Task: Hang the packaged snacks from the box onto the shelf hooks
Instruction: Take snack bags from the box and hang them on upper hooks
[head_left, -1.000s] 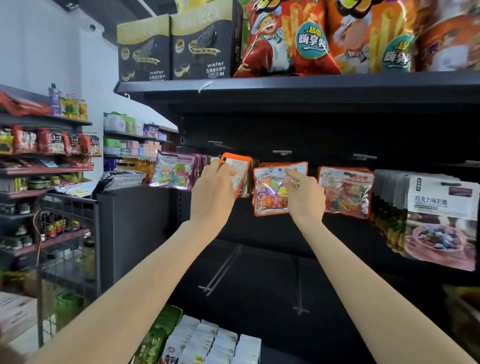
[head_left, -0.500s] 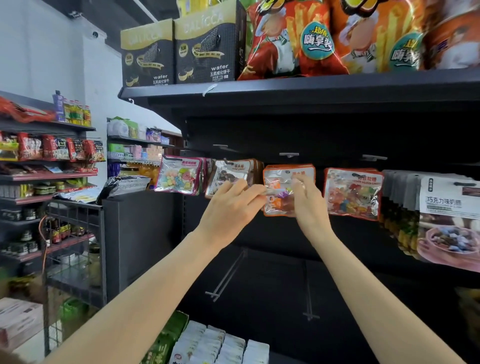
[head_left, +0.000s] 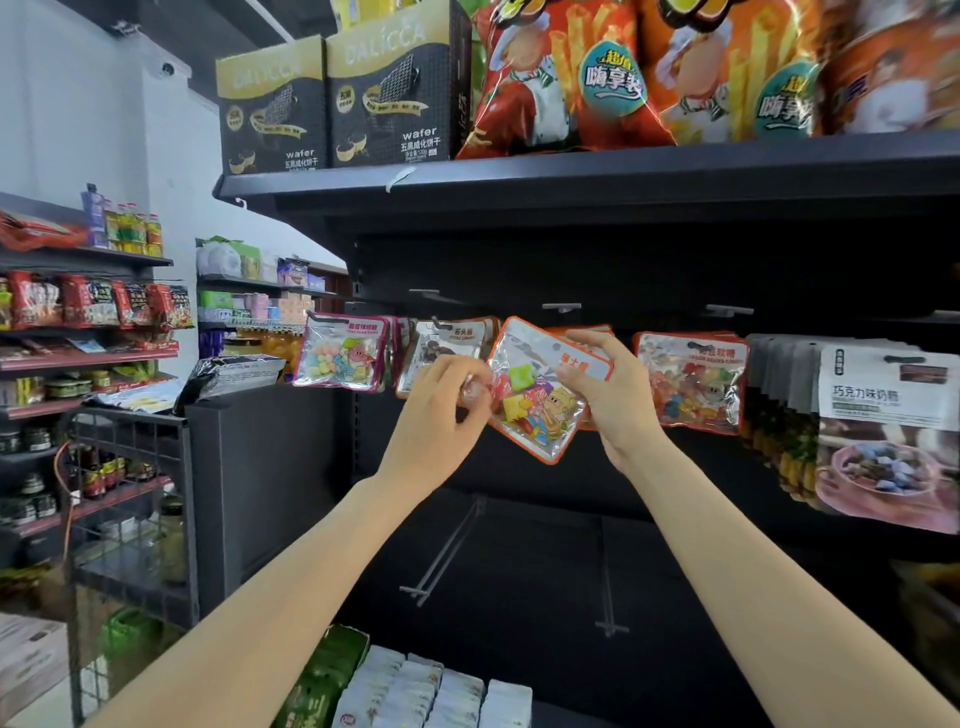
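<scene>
Tilted candy packet (head_left: 535, 400) held between both: left hand (head_left: 436, 410) pinches its edge, right hand (head_left: 608, 395) grips its top.

Held packet (head_left: 535, 400) showing an orange border, clear front, and green, yellow and red candies. Left packet (head_left: 343, 351) showing a magenta border and pastel sweets. Shelf (head_left: 597, 176) reading matte black. Wafer boxes (head_left: 337, 98) showing black with gold tops. Chip bags (head_left: 649, 73) showing red and orange with teal badges.
</scene>
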